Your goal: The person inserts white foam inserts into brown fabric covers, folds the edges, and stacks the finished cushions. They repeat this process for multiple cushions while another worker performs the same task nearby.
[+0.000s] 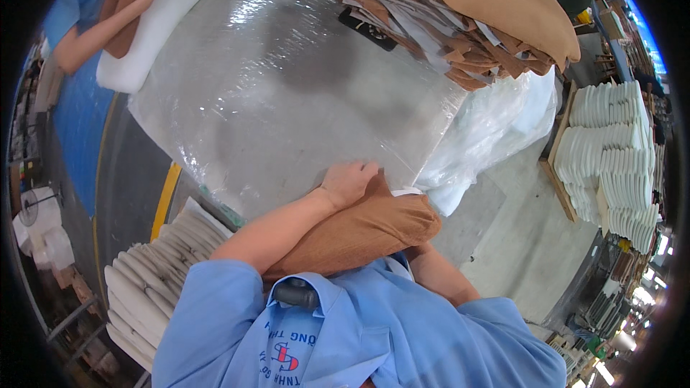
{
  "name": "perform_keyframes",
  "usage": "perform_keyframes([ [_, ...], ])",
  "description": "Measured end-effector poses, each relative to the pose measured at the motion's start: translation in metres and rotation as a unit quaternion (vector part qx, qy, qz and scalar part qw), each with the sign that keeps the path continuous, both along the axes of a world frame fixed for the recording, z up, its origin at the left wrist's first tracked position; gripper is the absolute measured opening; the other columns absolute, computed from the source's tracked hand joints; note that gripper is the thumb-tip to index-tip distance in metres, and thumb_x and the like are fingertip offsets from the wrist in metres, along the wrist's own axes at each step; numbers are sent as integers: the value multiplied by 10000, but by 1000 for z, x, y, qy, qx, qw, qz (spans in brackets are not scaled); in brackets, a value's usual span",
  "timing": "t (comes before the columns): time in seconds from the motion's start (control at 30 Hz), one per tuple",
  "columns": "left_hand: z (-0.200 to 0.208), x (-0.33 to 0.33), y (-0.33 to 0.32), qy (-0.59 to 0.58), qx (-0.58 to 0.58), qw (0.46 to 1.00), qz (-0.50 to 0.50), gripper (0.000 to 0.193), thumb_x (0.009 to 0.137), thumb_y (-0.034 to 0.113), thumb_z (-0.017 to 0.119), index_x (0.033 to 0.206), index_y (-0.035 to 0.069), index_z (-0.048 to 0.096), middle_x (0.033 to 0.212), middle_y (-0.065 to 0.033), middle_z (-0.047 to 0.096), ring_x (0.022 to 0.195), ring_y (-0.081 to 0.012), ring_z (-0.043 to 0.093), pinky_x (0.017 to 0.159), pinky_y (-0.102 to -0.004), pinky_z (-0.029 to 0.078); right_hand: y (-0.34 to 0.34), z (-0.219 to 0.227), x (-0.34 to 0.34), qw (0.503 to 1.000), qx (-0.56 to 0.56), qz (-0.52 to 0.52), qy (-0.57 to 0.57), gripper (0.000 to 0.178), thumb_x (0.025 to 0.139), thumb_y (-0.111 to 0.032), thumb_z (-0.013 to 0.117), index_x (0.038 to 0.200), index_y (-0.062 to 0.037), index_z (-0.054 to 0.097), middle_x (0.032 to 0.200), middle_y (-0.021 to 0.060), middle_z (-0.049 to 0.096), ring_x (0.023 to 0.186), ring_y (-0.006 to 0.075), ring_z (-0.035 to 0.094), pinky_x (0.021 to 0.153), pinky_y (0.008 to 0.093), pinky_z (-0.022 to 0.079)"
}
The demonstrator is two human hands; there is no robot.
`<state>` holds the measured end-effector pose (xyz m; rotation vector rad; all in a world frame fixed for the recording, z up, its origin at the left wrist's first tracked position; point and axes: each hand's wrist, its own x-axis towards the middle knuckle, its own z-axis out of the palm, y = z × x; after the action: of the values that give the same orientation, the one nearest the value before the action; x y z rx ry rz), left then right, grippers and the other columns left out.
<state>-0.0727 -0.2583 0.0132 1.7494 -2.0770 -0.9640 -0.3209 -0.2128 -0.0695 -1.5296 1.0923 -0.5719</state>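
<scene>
A brown fabric piece (345, 233), folded and bulging like a cover, lies across the front of my body. My left hand (350, 181) is closed on its upper edge, fingers curled in a pinch. A bit of white material (406, 191) shows at the fabric's edge beside that hand. From the right, my right forearm (440, 273) runs under the fabric's right end. The fabric hides my right hand and its fingers. Past the fabric stands a worktable (287, 129) wrapped in shiny clear plastic film.
Brown fabric pieces (467, 7) pile up at the table's far right, beside a black object (366, 29). White pads (162, 266) stack at my left. More white pads (604, 158) stand on the right. At far left, a co-worker's arm (108, 36) handles brown fabric and a white pad (162, 25).
</scene>
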Motion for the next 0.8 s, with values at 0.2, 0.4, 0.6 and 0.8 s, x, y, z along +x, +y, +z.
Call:
perform_keyframes([
  [0.2, 22, 8, 37, -38, 51, 993, 101, 235, 1055, 365, 585, 1079, 132, 578, 883, -169, 715, 830, -425, 700, 664, -536, 539, -1, 13, -6, 958, 239, -101, -124, 383, 1081, -326, 577, 1370, -77, 541, 1274, 115, 610, 1157, 240, 613, 997, 414, 525],
  [0.4, -3, 18, 31, -28, -10, 999, 32, 309, 1034, 421, 616, 975, 120, 585, 815, -122, 710, 780, -400, 700, 636, -510, 539, -6, 10, -12, 951, 277, -101, -93, 324, 1077, -346, 580, 1239, -65, 591, 1081, 103, 638, 993, 230, 642, 881, 408, 546],
  [0.6, 17, 82, 75, 72, -88, 972, 203, 255, 1038, 357, 608, 1063, 114, 681, 927, -156, 726, 893, -394, 705, 758, -495, 550, -24, -3, -44, 936, 328, -126, 19, 320, 1073, -366, 583, 1108, -53, 641, 888, 92, 666, 830, 220, 670, 765, 402, 567],
  [0.8, 65, 166, 288, -66, 280, 855, 431, 305, 1002, 329, 611, 1155, 84, 710, 1197, -175, 720, 1089, -389, 676, 905, -485, 541, -145, 86, -20, 965, 96, -106, 219, 270, 1047, -261, 628, 1017, 3, 676, 815, 44, 651, 741, 146, 591, 687, 335, 501],
])
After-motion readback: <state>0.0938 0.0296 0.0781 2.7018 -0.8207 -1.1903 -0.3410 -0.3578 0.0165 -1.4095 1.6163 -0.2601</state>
